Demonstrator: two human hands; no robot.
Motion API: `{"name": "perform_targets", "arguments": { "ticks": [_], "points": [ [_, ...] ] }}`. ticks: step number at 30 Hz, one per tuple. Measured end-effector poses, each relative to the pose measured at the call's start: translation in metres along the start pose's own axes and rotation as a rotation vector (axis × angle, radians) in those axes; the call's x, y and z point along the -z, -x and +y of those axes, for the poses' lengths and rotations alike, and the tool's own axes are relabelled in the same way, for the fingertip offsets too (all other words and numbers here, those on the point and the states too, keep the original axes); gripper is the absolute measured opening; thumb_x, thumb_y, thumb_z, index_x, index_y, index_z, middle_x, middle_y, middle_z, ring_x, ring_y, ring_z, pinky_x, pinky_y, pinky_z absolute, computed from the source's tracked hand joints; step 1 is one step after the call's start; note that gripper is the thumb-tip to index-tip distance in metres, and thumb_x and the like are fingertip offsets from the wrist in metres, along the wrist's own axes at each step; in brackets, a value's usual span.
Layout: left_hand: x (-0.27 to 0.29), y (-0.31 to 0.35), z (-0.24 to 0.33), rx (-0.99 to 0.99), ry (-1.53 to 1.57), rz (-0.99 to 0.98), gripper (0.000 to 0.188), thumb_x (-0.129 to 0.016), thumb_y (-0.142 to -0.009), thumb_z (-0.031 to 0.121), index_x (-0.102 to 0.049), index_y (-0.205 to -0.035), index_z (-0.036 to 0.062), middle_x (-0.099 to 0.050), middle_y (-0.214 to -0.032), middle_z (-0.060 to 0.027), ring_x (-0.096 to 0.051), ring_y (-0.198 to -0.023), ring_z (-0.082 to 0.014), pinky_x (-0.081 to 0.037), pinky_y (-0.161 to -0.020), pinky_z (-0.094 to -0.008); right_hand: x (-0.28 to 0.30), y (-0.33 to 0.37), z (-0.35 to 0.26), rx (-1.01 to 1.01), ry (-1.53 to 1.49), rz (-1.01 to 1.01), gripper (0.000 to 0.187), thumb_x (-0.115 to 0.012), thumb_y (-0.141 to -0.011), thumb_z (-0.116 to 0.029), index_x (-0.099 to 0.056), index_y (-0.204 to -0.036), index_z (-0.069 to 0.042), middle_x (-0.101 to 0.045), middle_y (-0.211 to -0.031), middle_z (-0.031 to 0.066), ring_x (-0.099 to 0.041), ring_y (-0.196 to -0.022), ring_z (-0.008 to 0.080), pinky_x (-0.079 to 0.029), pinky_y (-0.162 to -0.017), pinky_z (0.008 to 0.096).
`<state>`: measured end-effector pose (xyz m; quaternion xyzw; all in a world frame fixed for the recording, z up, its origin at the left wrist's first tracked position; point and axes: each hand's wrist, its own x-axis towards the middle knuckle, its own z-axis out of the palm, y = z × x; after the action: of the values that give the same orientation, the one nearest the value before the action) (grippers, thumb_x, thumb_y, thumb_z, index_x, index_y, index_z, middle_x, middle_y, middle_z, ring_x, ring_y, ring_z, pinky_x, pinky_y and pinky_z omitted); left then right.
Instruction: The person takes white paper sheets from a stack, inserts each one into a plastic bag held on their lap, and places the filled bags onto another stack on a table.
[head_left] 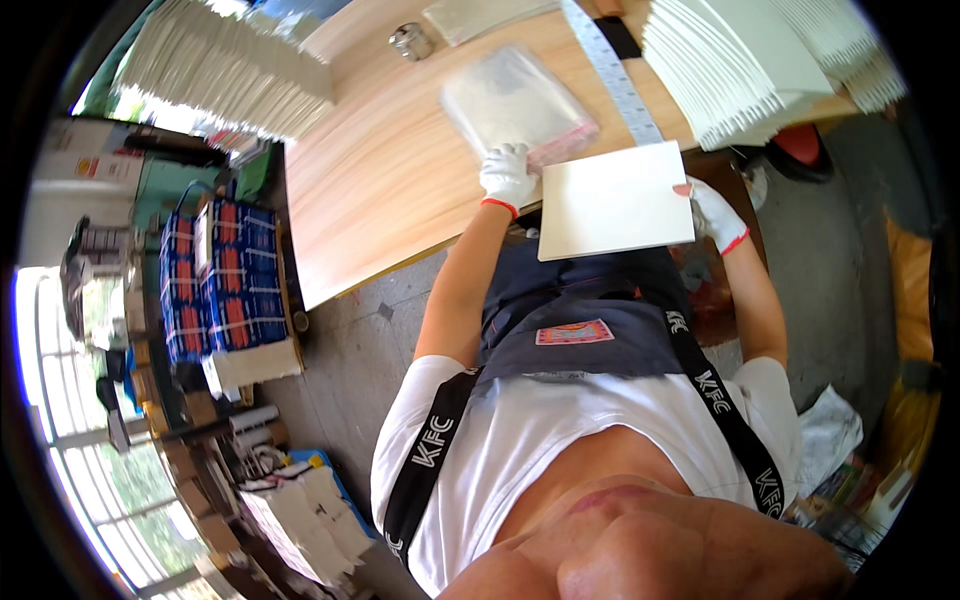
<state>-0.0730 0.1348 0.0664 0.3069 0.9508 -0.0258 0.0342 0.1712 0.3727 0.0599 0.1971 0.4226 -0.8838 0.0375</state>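
My right hand (pixel 712 214), in a white glove with a red cuff, holds a flat white rectangular booklet (pixel 615 202) by its right edge. The thumb lies on top, and the other fingers are hidden below it. The booklet is level over my lap at the table's near edge. My left hand (pixel 507 176), gloved the same way, has its fingers curled against the near corner of a pile of clear plastic bags (pixel 515 100) with a pinkish edge strip. The booklet's left edge is close beside this hand.
Beyond the booklet, a long metal ruler (pixel 612 75) lies on the wooden table (pixel 370 190). White bound booklets (pixel 715 70) are stacked at the right, with another tall white stack (pixel 225 70) at the far left. A small metal canister (pixel 410 41) stands at the back. Blue-and-red checked bags (pixel 225 280) stand left.
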Motion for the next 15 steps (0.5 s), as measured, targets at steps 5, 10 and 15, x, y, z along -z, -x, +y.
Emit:
{"name": "perform_targets", "arguments": {
  "ticks": [5,10,15],
  "points": [
    [-0.029,0.008,-0.042,-0.139,0.231,0.178,0.023,-0.063,-0.070,0.021,-0.059,-0.092,0.0158,-0.057,-0.102,-0.0052,-0.054,-0.099,-0.0286,-0.050,-0.073,-0.0406,0.001,-0.026,0.015,0.075,-0.107,0.091,0.042,-0.058,-0.083,-0.018,-0.047,-0.121,-0.003,-0.058,-0.111,0.0100,-0.060,-0.097,0.0188,-0.052,-0.078,0.0313],
    [-0.020,0.011,-0.040,-0.141,0.332,0.347,0.019,-0.055,-0.074,0.013,-0.059,-0.092,0.0156,-0.059,-0.094,-0.0033,-0.058,-0.085,-0.0278,-0.048,-0.068,-0.0410,-0.003,-0.042,0.054,0.166,-0.314,0.248,0.036,-0.055,-0.083,-0.015,-0.048,-0.117,-0.006,-0.061,-0.098,0.0037,-0.059,-0.072,0.0094,-0.046,-0.052,0.0198],
    [-0.021,0.005,-0.053,-0.145,0.581,0.310,0.024,-0.048,-0.076,0.006,-0.056,-0.097,0.0156,-0.060,-0.094,-0.0043,-0.061,-0.070,-0.0269,-0.048,-0.059,-0.0381,-0.060,-0.040,0.085,0.228,-0.329,0.345,0.020,-0.052,-0.088,-0.021,-0.050,-0.105,-0.011,-0.054,-0.073,0.0002,-0.044,-0.047,0.0080,-0.030,-0.039,0.0204]
  ]
}}
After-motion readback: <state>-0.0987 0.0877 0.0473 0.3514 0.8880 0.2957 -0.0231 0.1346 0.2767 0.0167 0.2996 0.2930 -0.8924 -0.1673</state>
